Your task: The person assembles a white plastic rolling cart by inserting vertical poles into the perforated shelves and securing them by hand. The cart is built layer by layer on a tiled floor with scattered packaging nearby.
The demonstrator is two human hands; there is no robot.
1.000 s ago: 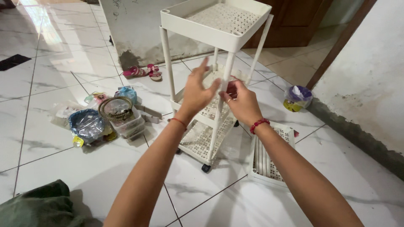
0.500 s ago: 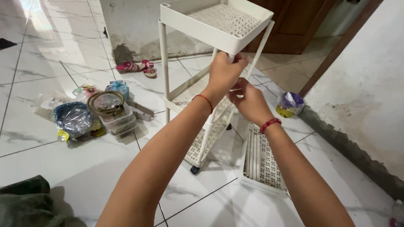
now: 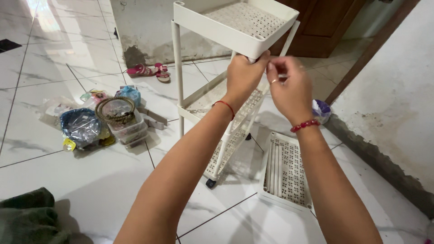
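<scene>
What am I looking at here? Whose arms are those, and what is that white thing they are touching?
The camera sits on a person's head and looks down, so the two arms are that person's own. The left hand grips a thin white post just under the top tray of a white plastic shelf cart on small wheels. The right hand is raised beside it, fingers near the same corner; what it pinches is too small to tell. On the tiled floor lie another white tray, a heap of plastic boxes and bags, and pink sandals by the wall.
</scene>
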